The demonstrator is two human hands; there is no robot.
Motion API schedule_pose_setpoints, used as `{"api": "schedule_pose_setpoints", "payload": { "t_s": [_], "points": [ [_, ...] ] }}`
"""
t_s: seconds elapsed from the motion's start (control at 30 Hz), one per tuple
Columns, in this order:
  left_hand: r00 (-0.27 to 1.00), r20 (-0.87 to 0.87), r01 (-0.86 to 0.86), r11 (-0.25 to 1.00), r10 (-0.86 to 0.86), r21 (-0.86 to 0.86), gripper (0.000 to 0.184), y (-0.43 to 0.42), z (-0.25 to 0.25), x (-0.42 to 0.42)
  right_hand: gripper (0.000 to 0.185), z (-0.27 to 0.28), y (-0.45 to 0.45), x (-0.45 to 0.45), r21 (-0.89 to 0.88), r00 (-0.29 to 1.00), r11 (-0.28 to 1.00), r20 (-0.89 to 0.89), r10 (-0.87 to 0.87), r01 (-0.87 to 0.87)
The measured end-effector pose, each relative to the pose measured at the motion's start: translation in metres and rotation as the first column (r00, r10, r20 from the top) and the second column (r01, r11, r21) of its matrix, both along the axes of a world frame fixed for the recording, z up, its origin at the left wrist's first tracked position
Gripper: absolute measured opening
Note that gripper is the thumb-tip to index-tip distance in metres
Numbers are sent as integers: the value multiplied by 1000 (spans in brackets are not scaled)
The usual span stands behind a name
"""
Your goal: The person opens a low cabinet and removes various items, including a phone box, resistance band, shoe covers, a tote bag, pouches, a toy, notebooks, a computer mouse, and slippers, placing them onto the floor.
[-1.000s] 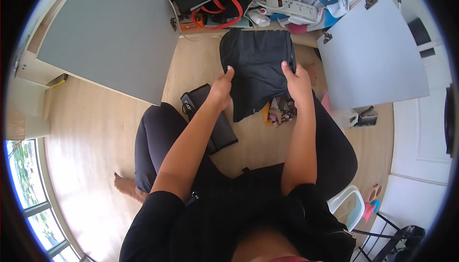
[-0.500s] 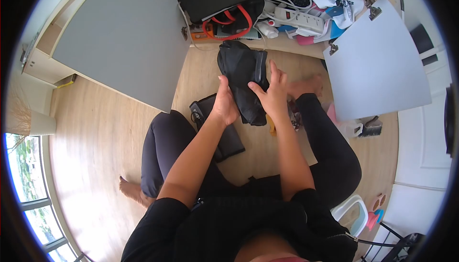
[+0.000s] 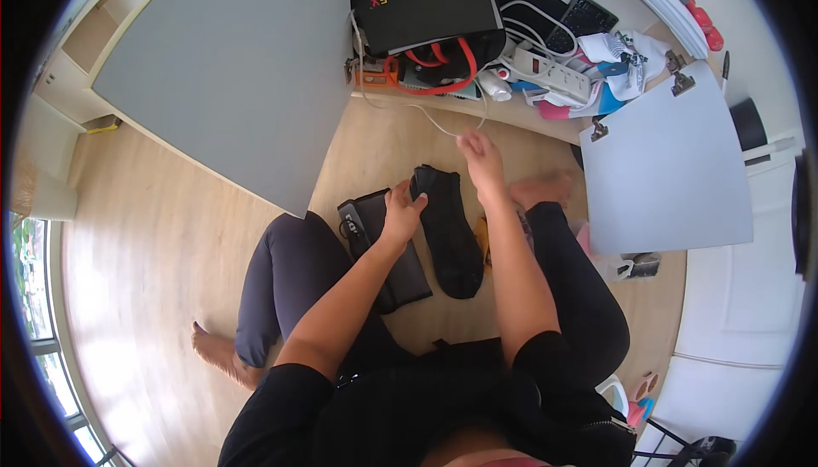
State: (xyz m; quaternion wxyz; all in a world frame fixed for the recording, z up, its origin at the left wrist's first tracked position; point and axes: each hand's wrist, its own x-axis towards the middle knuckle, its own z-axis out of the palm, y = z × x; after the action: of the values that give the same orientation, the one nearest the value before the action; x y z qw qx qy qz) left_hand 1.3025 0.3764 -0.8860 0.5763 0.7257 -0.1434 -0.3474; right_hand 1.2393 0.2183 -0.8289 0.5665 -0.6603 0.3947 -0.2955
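A black cloth bag (image 3: pixel 452 241), folded into a narrow strip, lies between my legs. My left hand (image 3: pixel 405 210) grips its upper left edge with thumb and fingers. Just left of it, partly under my left forearm, is a dark flat case (image 3: pixel 400 267) with a cord and pale lettering. My right hand (image 3: pixel 479 156) is raised above and right of the folded bag, near a thin white cable (image 3: pixel 426 112); its fingers are bent together and blurred, and what they hold, if anything, cannot be made out.
An open cabinet ahead holds a black bag (image 3: pixel 426 11) with red handles, a white power strip (image 3: pixel 554 79), a keyboard (image 3: pixel 584 20) and cloths. Grey doors (image 3: pixel 230 75) stand open on both sides. A brush (image 3: pixel 643 264) lies at the right.
The black cloth bag has gone from spread wide to a narrow fold and sits lower. My right hand has come off it and moved up toward the cabinet; my left still grips it.
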Motion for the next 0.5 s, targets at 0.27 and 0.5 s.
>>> {"api": "schedule_pose_setpoints", "payload": {
  "t_s": [0.27, 0.5],
  "points": [
    [931, -327, 106, 976, -166, -192, 35, -2, 14, 7, 41, 115, -20, 150, 488, 933, 860, 217, -287, 151],
    [893, -373, 128, 936, -252, -327, 30, -4, 32, 11, 27, 118, -11, 169, 397, 673, 889, 595, -439, 229]
  ]
}}
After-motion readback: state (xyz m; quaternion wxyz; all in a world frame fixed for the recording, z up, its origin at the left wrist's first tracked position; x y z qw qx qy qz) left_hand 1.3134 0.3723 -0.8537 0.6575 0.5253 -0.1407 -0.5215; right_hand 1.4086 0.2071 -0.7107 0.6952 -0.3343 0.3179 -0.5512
